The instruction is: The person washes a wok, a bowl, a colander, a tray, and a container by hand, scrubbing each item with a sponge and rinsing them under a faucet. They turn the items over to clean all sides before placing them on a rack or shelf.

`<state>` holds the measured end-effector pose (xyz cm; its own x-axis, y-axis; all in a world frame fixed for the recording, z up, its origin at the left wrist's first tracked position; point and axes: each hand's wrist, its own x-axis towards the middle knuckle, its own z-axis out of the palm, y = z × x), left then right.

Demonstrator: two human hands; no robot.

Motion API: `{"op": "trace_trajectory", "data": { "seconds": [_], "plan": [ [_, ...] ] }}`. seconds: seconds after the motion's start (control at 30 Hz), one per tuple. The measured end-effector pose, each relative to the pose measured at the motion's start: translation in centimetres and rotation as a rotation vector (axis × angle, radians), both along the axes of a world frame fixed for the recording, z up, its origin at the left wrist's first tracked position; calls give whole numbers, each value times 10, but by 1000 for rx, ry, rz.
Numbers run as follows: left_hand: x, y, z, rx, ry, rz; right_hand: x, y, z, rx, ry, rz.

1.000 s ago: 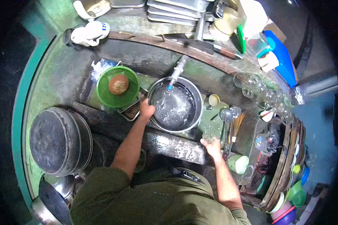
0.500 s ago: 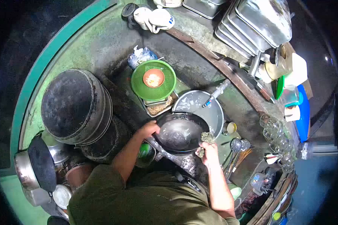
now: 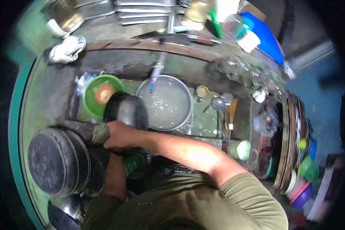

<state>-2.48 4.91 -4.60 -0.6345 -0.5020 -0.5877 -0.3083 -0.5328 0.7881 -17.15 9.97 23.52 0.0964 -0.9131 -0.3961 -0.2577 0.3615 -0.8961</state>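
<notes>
1. R hand (image 3: 117, 135) reaches across the body to the left; fingers closed on a greenish scrub pad (image 3: 100, 133), pad pressed vs the outside of a dark pan (image 3: 125, 111).
2. Pan tipped on edge, blackened underside facing up, at the near-left part of the wash trough (image 3: 61, 90); it overlaps the rim of the steel basin (image 3: 165, 102) on its right and the green colander (image 3: 99, 97) on its left.
3. L hand mostly hidden under the R forearm and pan; only the L forearm shows, rising from below to the pan's near edge; can't tell if it's clamped on the pan or not.
4. Steel basin sits mid-trough, full of cloudy water; tap spout (image 3: 156, 73) w/ blue tip hangs over its far-left rim.
5. Green colander holds a brownish round item, too blurred to name; clear plastic bag just behind it.
6. Big black pot (image 3: 53, 161) upside down on the near-left ledge, well apart from the basin.
7. Ladles & spoons (image 3: 220, 101) lie right of the basin; pale green cup (image 3: 241, 149) nearer the person.
8. Glass tumblers (image 3: 241, 71) at far right; stacked steel trays (image 3: 142, 9) along the back shelf; white cloth (image 3: 67, 49) at far left; coloured bowls & plates racked on the right edge.
</notes>
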Motion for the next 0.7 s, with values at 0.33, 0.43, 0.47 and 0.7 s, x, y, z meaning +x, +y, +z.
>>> {"op": "trace_trajectory", "data": {
  "seconds": [0.33,0.43,0.47,0.7],
  "plan": [
    [-40,64,40,361,311,186,-142,199,-35,-183,-66,-442],
    [-53,103,84,181,121,303,-202,321,-49,109,92,-902],
    [-60,118,89,205,162,331,-220,367,-74,76,-65,-1114],
    [-120,212,88,161,138,396,-304,542,-172,677,786,-828]
  ]
}}
